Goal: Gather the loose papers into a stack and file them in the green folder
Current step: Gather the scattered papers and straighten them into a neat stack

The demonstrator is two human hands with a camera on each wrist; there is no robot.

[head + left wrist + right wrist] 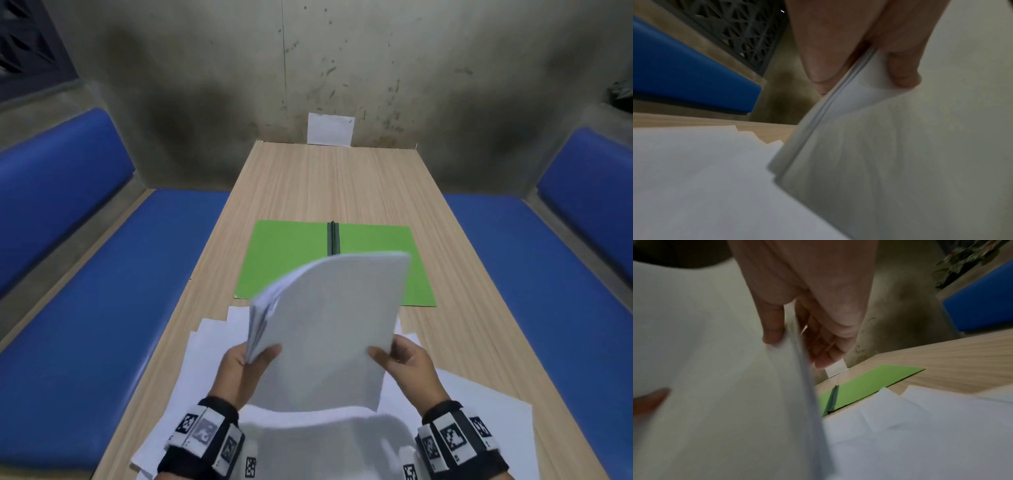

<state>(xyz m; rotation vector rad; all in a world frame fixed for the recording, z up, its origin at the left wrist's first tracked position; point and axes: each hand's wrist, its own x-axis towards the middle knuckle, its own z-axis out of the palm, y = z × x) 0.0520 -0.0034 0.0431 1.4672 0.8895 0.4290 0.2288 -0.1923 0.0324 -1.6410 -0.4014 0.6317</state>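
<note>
Head cam sits above and behind the grip, looking forward and down the table [342,178], both hands and the green folder [291,260] beyond them in view. Left wrist cam looks along the left hand [849,40], very close to the held paper stack [900,154]. Right wrist cam likewise close, along the right hand [807,296]; shares stack, folder, loose sheets [920,434] with head view

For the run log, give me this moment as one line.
left hand: grips stack | right hand: grips stack | folder: open, flat on table | loose papers: still on table
</note>
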